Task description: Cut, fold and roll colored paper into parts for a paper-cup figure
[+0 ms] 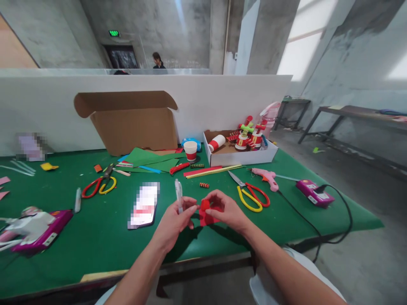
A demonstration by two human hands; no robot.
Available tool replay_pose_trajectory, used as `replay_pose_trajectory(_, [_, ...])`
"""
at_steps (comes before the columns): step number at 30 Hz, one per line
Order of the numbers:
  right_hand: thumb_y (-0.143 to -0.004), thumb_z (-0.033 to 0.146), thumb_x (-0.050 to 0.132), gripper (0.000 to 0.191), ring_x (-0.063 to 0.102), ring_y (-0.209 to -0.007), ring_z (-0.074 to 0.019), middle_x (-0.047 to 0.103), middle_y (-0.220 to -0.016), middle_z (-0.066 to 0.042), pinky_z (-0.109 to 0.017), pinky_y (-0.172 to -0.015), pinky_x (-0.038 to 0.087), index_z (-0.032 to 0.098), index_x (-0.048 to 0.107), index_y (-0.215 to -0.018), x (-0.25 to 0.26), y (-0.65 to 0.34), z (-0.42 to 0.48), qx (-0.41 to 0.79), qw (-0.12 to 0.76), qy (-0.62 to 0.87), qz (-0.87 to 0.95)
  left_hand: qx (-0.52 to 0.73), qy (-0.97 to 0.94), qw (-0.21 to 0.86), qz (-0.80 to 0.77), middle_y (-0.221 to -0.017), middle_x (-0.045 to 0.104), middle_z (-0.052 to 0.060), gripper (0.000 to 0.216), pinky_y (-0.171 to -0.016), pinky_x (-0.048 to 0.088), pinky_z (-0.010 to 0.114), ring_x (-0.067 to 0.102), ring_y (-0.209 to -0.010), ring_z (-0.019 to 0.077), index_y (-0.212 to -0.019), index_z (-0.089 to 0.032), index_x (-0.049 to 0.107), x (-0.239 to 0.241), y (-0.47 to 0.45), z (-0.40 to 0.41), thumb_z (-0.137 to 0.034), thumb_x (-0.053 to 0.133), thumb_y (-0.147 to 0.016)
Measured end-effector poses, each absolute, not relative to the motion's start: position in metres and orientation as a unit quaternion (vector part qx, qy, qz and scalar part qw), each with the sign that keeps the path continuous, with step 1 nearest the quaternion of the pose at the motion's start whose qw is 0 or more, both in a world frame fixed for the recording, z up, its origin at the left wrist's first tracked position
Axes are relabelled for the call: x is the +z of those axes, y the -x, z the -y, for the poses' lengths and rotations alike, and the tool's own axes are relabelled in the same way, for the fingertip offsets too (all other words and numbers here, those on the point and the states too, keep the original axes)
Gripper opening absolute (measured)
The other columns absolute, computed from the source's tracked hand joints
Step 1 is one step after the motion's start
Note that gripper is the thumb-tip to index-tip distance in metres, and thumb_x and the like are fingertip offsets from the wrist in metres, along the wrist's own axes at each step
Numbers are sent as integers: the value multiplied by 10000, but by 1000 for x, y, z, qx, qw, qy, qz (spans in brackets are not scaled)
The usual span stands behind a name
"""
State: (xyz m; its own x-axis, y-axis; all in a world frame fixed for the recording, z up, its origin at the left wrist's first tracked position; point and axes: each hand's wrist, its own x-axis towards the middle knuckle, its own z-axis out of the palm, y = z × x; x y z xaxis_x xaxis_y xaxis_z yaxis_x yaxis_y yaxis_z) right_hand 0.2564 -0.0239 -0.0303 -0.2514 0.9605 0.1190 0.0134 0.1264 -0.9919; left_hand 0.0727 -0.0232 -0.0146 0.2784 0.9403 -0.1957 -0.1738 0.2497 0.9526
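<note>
My left hand is closed around a white pen, which stands upright out of the grip. Close beside it, my right hand pinches a small round red piece; its exact kind I cannot make out. Under those fingers shows a flat sheet of red paper. Just beyond the hands lies a short striped coil. To the left rests a phone with a blurred screen. Scissors with red and yellow handles lie to the right.
A white box with decorated paper cups stands at the back right, near a single cup. A pink glue gun is wired to a purple power strip. More scissors and green paper lie left. A person is beyond the partition.
</note>
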Motion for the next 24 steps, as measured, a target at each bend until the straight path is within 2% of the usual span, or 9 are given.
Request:
replay_pose_trajectory(3, [-703,302,710,273,586,-793,-127,623,-937,-22,-285,-760,485,194,523,-870,-34,-253,24,515,466,405,595,387,-490,637,-452,-889,670,40,481,-485,452,210,525,-530,78,-1024,-167,584,-18,-79,25,-385,759,-632])
replay_pose_trajectory(5, [-704,296,704,258,584,-774,-127,623,-902,-17,-284,-748,487,192,516,-847,-37,-250,25,512,467,405,596,375,-541,597,-458,-949,678,58,431,-515,474,223,552,-577,98,-1018,-166,605,-20,-81,24,-350,734,-650])
replay_pose_trajectory(8, [-731,283,667,230,581,-723,-125,602,-815,-1,-269,-686,489,189,531,-891,-38,-250,23,512,442,414,609,352,-624,495,-492,-831,687,21,303,-529,463,237,527,-547,111,-974,-184,662,-23,-81,24,-301,674,-694])
replay_pose_trajectory(10, [-766,274,624,215,583,-733,-124,609,-846,-11,-265,-681,490,187,545,-946,-35,-253,21,499,431,417,625,343,-661,423,-516,-709,666,-12,290,-528,437,243,507,-516,125,-984,-214,685,-22,-77,22,-294,656,-707])
replay_pose_trajectory(13, [-800,231,569,164,566,-716,-116,618,-893,-18,-268,-689,481,186,561,-958,-30,-265,17,417,429,458,658,360,-687,343,-529,-814,702,-4,318,-626,451,265,580,-635,168,-1019,-251,690,-18,-69,19,-291,665,-704])
replay_pose_trajectory(16, [-777,132,549,60,541,-690,-128,605,-780,-8,-277,-692,447,180,579,-797,-31,-277,15,284,380,525,707,352,-722,293,-518,-954,701,22,257,-749,455,289,613,-810,206,-970,-249,695,-16,-62,15,-277,651,-719])
replay_pose_trajectory(20, [-763,71,533,128,553,-754,-176,615,-731,-31,-305,-728,418,180,585,-719,-35,-289,14,169,291,560,757,286,-776,278,-489,-926,675,37,208,-773,437,295,607,-845,212,-957,-226,670,-19,-67,16,-277,608,-765])
replay_pose_trajectory(22, [-784,92,524,118,562,-774,-193,635,-766,-50,-318,-740,417,178,596,-747,-35,-297,11,131,285,579,752,251,-795,275,-479,-953,663,45,206,-775,429,294,606,-868,213,-976,-220,650,-22,-73,18,-275,590,-787])
replay_pose_trajectory(24, [-801,114,509,117,576,-779,-194,652,-804,-55,-314,-736,423,180,604,-784,-33,-306,8,110,318,605,721,220,-809,268,-474,-970,654,52,194,-770,424,293,606,-877,214,-980,-216,636,-25,-79,21,-273,575,-805])
